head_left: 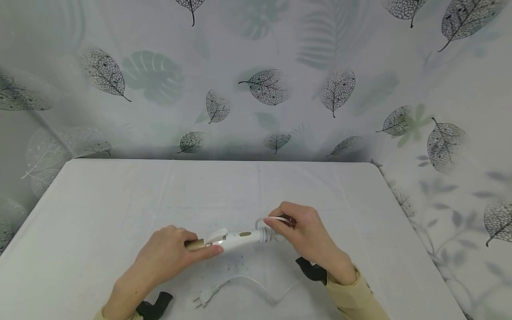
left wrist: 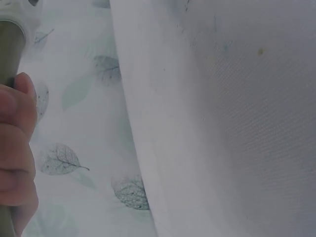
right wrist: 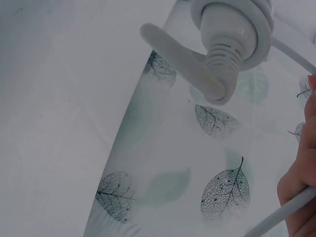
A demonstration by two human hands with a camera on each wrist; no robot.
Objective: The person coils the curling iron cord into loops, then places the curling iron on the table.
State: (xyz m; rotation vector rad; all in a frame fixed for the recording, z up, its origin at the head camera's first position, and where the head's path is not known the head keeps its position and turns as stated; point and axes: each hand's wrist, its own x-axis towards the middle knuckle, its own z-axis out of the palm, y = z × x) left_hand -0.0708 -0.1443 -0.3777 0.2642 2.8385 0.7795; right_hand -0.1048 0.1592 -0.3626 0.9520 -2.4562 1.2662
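Curling iron (head_left: 239, 240), white with a gold barrel (head_left: 194, 245), is held between the two hands near the middle of the table's front half, apparently lifted off the cloth. It lies nearly level in the head view, barrel end to the left, the handle's tail slightly higher at right. The left hand (head_left: 170, 251) grasps the barrel, its fingers curled round the gold, while the thumb reaches along the near side toward the white clip lever (head_left: 216, 235).

At the tail, white cord (head_left: 239, 276) is wound in a few turns around the handle. The right hand (head_left: 310, 233) pinches a length of it between thumb and fingers, just beside those coils; in the right wrist view the cord runs across the fingers. The rest trails on the cloth in a loose bend below the iron, finishing at a two-pin plug (head_left: 207, 295) nearer the front, between the forearms, prongs pointing left.

Dark specks (head_left: 236, 266) show on the cloth just below the handle. A black piece (head_left: 158, 306) sits at the left wrist, another (head_left: 314, 270) at the right, above a tan sleeve (head_left: 356, 293).

White cloth covers the table (head_left: 120, 200); a broad stretch lies between the hands and the straight far edge, with wide margins toward both slanting side edges. Just beyond the far edge rises a leaf-printed backdrop (head_left: 256, 44), well apart from both hands.
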